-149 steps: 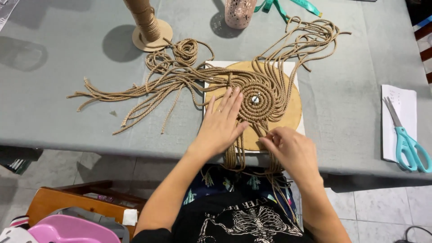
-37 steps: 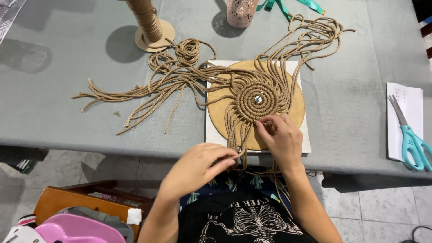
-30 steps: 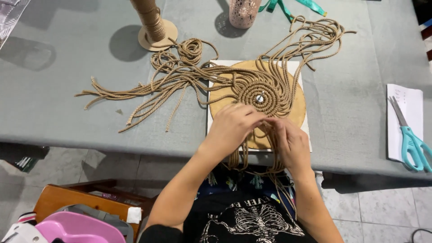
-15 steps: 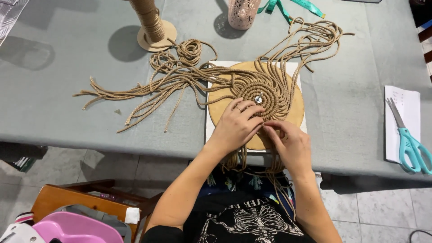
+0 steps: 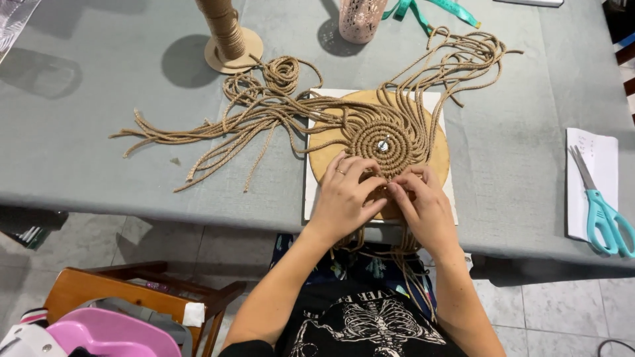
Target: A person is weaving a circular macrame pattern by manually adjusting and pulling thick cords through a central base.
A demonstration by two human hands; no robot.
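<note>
Hands, left [image 5: 344, 195] & right [image 5: 423, 201], together pinching cords of spiral mat [image 5: 387, 135] on round board [image 5: 436, 158].

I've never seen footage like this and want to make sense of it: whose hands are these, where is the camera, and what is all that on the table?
There is no machine here. The camera sits on a person's head and looks down, so you see that person's own arms. The left hand and right hand meet at the near edge of a coiled spiral of tan cord lying on a round wooden board. The fingers pinch cord there; exactly which strands is hidden. Loose cord ends fan out over the grey table. Behind stand a cord spool and a pink cup with a green measuring tape. At the right, teal scissors lie on white paper.
</note>
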